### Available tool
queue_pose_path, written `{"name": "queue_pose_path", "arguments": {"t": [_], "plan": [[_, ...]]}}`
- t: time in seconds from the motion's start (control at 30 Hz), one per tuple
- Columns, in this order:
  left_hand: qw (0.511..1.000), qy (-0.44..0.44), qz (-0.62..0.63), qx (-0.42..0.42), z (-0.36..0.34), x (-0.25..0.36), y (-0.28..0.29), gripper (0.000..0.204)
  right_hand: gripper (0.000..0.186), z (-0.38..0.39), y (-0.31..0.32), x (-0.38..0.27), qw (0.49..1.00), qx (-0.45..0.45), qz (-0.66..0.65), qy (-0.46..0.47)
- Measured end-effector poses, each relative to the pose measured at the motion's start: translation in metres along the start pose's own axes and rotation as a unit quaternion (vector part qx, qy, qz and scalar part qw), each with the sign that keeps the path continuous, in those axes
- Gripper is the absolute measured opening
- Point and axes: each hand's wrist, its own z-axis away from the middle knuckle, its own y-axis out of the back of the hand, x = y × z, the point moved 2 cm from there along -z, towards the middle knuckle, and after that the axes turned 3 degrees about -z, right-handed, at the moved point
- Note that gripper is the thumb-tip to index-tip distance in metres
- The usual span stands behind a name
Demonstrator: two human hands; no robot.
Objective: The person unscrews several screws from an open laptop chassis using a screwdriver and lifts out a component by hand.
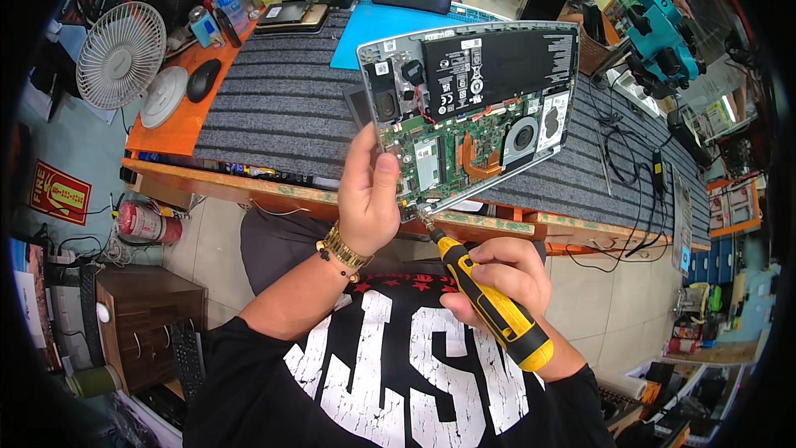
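One white desk fan, at the table's left end. One black computer mouse, on its orange surface. One left hand, clamped on the near left corner of an opened laptop base, held tilted over the table's front edge, battery and circuit board exposed. One yellow-and-black electric screwdriver, bit at the base's near edge, gripped by the right hand. Several black cables, at right.

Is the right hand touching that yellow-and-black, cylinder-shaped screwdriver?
Touching. The head view shows the right hand curled around the yellow-and-black screwdriver, directly against its body.
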Motion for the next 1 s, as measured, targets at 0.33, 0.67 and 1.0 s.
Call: {"name": "queue_pose_path", "arguments": {"t": [0.33,0.67,1.0], "plan": [[0.998,-0.026,0.008,-0.049,0.001,-0.001,0.004,0.049,0.051,0.02,-0.003,0.008,1.0,0.02,-0.014,0.007],[0.999,-0.04,-0.001,-0.037,0.0,-0.002,0.003,0.048,0.05,0.019,-0.004,0.007,0.999,0.016,-0.029,0.003],[0.997,-0.046,-0.025,-0.048,-0.003,0.002,0.005,0.046,0.054,0.027,-0.006,0.006,0.998,-0.051,-0.026,0.024]]}}
